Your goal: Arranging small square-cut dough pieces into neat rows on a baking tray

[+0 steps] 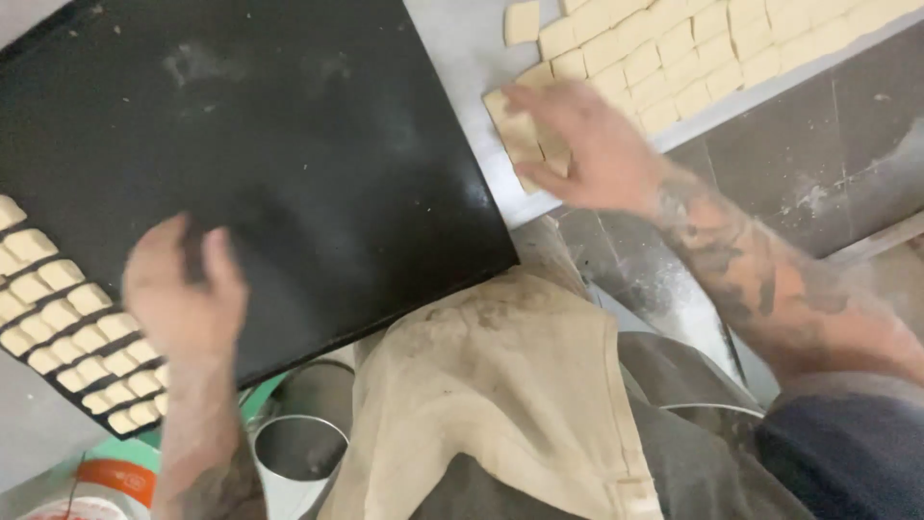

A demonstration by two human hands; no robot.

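On the large black flat metal baking tray (pixel 289 144), which filled the head view from nine to twelve o'clock, the left hand (pixel 183 289) rested near the tray's front edge at about seven o'clock. Its fingers were curled down toward the dark surface, just beside the neat rows of small pale square dough pieces (pixel 67 318) lined up at the tray's left end. Whether those fingers pinched a piece could not be told, since the back of the hand hid the fingertips. The rows stood close together with thin gaps between them, probably so that each piece would keep its shape and space would be used evenly.

Toward one o'clock, the right hand (pixel 587 144) reached out with the forearm extended and the fingers spread flat over the near corner of a cut sheet of pale dough squares (pixel 693 48). That sheet lay on the grey metal counter (pixel 462 48), touching it, beyond the tray's right edge. The hand blurred somewhat, so a grip on any single square could not be confirmed; it seemed to be gathering several at once.

Lower down, at six o'clock, a stained beige cloth apron (pixel 500 385) hung over the person's front, and a round steel container (pixel 298 448) stood beneath the tray's overhanging edge.
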